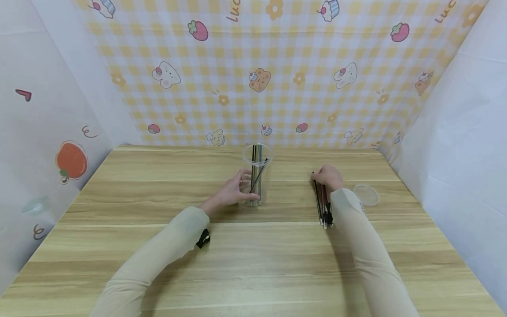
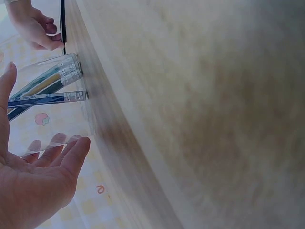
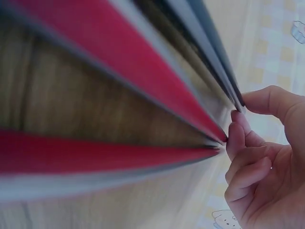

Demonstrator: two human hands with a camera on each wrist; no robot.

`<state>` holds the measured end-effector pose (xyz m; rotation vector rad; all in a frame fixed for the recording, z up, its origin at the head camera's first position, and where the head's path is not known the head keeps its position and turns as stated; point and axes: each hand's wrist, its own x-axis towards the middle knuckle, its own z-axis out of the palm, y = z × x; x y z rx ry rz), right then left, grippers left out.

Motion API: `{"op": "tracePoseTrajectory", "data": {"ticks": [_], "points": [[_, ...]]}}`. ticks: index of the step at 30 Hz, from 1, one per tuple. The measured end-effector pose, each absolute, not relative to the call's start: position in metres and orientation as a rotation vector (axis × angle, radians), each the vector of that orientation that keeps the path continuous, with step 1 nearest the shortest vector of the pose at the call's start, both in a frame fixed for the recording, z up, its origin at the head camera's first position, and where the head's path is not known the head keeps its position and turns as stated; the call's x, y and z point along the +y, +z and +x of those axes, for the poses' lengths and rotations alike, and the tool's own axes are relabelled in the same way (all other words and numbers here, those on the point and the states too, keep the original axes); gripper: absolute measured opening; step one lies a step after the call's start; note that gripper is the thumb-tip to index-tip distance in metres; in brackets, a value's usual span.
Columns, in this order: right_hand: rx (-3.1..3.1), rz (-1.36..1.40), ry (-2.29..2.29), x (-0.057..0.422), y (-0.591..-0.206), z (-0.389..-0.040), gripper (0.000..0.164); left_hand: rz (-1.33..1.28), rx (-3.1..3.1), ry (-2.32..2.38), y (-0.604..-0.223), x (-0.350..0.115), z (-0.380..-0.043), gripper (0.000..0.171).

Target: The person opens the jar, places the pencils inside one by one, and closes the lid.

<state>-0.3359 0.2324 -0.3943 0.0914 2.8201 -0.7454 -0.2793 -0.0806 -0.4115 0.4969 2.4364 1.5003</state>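
A clear plastic cup (image 1: 266, 182) stands upright on the table with several pencils (image 1: 259, 154) in it, one leaning across the others. My left hand (image 1: 233, 190) holds the cup from the left, thumb on the near side and fingers behind. In the left wrist view, silver pencil ends rest near the cup's bottom. My right hand (image 1: 329, 177) is over several pencils lying on the table to the right. Between its thumb and index finger it pinches the far end of a dark pencil (image 1: 317, 200). Red pencils (image 3: 119, 52) lie beside that one in the right wrist view.
A clear round lid (image 1: 366, 195) lies on the wooden table (image 1: 261, 273) to the right of my right hand. Small black pieces show beside both sleeves. A patterned cloth (image 1: 237, 114) stands behind the table, and white sheets close off both sides.
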Motion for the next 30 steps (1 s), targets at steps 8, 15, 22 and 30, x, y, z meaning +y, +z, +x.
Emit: {"op": "tracePoseTrajectory", "data": {"ticks": [8,15,22,30], "points": [[2.840,0.011,-0.921,0.241,-0.398,-0.342,0.038,0.529,2.386,1.509,-0.393,-0.080,-0.268,0.074],[2.689,0.049,-1.356,0.239,-0.384,-0.337,0.024,0.507,2.367,1.505,-0.377,-0.079,-0.258,0.072],[2.546,-0.007,-1.661,0.236,-0.367,-0.335,0.038,0.520,2.364,1.519,-0.377,-0.079,-0.258,0.071],[2.513,-0.097,-1.875,0.232,-0.352,-0.331,0.041,0.516,2.359,1.517,-0.379,-0.079,-0.259,0.071]]}}
